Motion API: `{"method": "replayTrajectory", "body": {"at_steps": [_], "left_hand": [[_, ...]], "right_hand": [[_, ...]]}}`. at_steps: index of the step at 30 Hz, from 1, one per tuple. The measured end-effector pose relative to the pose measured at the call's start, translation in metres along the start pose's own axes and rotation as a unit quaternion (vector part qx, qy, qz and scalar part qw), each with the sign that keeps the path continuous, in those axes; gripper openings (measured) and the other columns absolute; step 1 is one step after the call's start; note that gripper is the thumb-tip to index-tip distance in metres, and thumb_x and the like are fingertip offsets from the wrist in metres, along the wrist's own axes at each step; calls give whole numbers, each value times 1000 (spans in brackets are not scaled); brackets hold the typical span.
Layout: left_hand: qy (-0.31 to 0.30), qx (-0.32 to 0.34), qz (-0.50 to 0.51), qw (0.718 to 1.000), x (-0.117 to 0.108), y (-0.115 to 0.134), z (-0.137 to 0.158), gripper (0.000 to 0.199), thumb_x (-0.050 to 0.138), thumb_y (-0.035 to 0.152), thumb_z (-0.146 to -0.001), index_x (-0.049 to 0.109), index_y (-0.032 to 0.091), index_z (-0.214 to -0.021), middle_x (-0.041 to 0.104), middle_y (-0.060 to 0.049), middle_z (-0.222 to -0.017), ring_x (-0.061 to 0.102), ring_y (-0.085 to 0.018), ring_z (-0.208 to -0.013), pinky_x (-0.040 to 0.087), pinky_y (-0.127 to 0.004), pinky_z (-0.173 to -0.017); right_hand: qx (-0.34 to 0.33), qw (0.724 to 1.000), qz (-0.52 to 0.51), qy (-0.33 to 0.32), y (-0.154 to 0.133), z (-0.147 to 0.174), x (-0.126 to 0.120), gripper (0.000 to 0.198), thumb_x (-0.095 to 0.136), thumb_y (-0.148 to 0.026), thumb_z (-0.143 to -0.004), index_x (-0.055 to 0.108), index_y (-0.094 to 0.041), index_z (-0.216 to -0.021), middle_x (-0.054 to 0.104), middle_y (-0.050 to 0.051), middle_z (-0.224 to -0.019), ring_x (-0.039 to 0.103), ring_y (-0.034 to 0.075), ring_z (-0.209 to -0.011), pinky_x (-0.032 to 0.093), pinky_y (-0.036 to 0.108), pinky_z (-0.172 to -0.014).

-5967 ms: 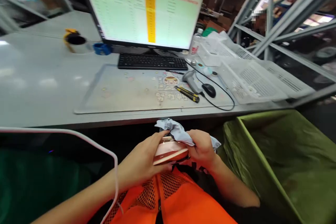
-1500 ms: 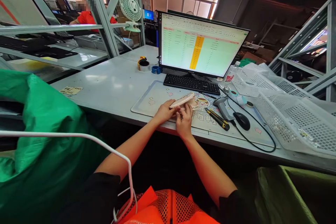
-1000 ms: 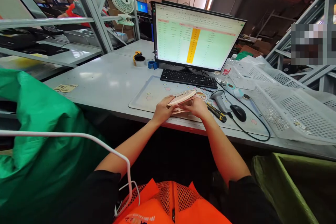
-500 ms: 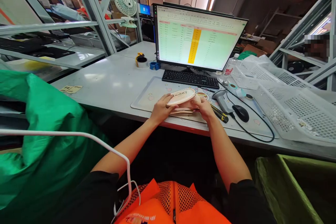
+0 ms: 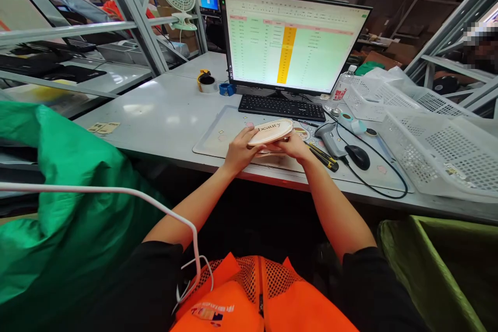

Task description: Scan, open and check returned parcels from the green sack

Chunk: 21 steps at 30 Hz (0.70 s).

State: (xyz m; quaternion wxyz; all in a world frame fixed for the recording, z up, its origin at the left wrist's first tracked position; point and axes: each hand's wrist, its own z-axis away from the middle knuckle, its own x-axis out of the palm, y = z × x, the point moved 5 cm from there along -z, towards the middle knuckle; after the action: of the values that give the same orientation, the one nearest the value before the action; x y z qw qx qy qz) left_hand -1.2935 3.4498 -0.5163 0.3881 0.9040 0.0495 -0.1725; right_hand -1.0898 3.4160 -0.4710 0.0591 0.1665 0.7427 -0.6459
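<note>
A pale oval item lettered "beauty" (image 5: 271, 132), perhaps a cosmetic bag, is tilted up above the desk mat. My left hand (image 5: 240, 153) grips its left end, thumb below and fingers over the edge. At its right end my right hand (image 5: 294, 146) is closed, fingers tucked under the rim; what they pinch there is partly hidden. Beneath are pinkish, flat layers, mostly covered by the hands. Just right of my right hand lies a yellow-and-black utility knife (image 5: 323, 156), with a grey barcode scanner (image 5: 330, 140) beyond it.
A monitor (image 5: 288, 41) and black keyboard (image 5: 280, 108) stand ahead. On the right are a mouse (image 5: 357, 157), its looping cable and white perforated baskets (image 5: 447, 150). Tape rolls (image 5: 208, 84) sit at the back left. Green fabric (image 5: 89, 207) and a white tube (image 5: 155, 207) are at the left.
My right hand has moved from the oval item's right side to beneath its rim. The oval item sits slightly further right and higher. The camera view has shifted a little.
</note>
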Motion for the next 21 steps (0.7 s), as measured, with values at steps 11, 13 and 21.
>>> {"method": "replayTrajectory", "body": {"at_steps": [11,13,21], "left_hand": [[-10,5,23,1000,-23,2,-27,65,64,79,-96,84,19,-111,81,-14,-118,75,-30,-120,55,-41,-113],[11,-31,31,999,-33,-4,-35,67,55,78,-101,83,17,-91,81,-13,-94,78,-27,-97,60,-39,-99],[-135,37,86,986,-16,11,-50,133,94,77,-62,33,30,-171,33,-18,-176,38,-40,-161,48,-51,-121]], "right_hand": [[137,974,-150,100,-14,11,-62,25,88,-22,-61,70,-12,-75,60,-1,-63,46,6,-50,23,15,-39],[138,960,-178,165,-16,14,-82,20,83,-17,-64,67,-13,-74,55,-3,-58,37,4,-44,16,17,-36],[232,920,-280,147,0,24,-66,10,67,-12,-75,61,-17,-82,51,-6,-56,27,4,-38,10,17,-31]]}}
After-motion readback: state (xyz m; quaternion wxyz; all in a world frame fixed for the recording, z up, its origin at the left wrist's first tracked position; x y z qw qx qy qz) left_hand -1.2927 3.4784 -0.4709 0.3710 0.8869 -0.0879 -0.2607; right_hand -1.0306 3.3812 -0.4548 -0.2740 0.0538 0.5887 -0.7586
